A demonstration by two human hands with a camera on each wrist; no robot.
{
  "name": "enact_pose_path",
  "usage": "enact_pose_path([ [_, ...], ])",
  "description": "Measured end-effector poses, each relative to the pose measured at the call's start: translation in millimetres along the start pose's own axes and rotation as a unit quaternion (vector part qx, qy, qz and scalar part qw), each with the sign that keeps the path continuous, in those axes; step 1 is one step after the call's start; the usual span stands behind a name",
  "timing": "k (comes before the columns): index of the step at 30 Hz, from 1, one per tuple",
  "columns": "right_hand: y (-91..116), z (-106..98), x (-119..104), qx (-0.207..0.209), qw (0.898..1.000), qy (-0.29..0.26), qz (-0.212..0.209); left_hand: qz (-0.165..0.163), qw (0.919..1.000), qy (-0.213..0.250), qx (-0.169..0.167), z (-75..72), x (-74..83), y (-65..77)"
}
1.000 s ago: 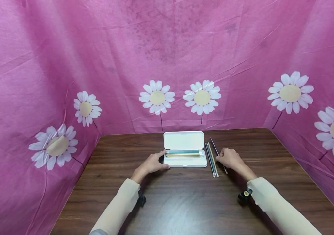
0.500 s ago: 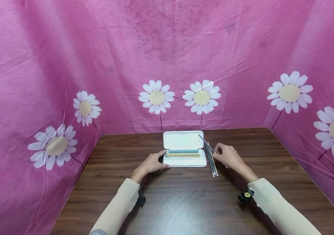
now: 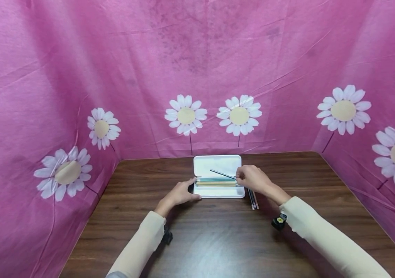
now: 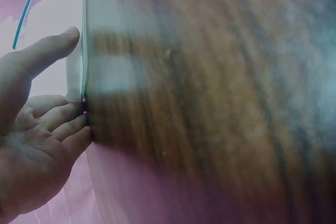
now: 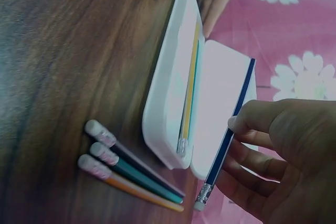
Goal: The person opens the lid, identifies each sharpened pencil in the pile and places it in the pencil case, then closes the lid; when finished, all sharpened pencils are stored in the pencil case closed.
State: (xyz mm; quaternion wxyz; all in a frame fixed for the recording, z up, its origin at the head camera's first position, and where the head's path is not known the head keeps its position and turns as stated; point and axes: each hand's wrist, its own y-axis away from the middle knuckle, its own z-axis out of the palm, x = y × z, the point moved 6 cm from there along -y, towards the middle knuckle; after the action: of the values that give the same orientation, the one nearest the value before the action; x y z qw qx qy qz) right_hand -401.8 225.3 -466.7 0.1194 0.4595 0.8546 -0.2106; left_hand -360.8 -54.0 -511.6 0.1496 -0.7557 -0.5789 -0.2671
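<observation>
A white pencil case (image 3: 219, 192) lies open on the table, lid (image 3: 202, 165) tipped back. Several pencils (image 3: 214, 183) lie lengthwise inside, yellow and teal among them. At its left end my left hand (image 3: 180, 193) holds the case, thumb by the front corner and fingers along the end. My right hand (image 3: 254, 180) pinches a dark blue pencil (image 5: 242, 92) near its eraser end, above the case's right part. The pencil slants, its far tip in front of the lid in the head view. Three loose pencils (image 5: 137, 176) lie right of the case, partly hidden by the right hand in the head view.
The brown wooden table (image 3: 204, 239) extends in front of and on both sides of the case. A pink cloth with daisies (image 3: 239, 116) hangs around its back and sides. Dark wrist devices sit at both cuffs.
My right hand has lifted the dark pencil from the table beside the loose ones and carried it left over the case, turning it toward the case's length. The left hand stays put.
</observation>
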Motion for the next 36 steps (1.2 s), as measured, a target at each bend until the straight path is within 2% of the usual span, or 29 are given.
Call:
enact_pose_path([
  [16, -25, 19, -29, -0.046, 0.996, 0.040, -0.072, -0.003, 1.0000, -0.004, 0.000, 1.0, -1.7, 0.1],
  [28, -29, 36, -45, -0.037, 0.990, 0.071, -0.115, 0.000, 1.0000, -0.003, 0.001, 1.1, -2.5, -1.8],
  [36, -31, 45, -43, -0.030, 0.990, 0.085, -0.110, 0.000, 1.0000, -0.001, 0.001, 1.0, -2.7, -1.5],
])
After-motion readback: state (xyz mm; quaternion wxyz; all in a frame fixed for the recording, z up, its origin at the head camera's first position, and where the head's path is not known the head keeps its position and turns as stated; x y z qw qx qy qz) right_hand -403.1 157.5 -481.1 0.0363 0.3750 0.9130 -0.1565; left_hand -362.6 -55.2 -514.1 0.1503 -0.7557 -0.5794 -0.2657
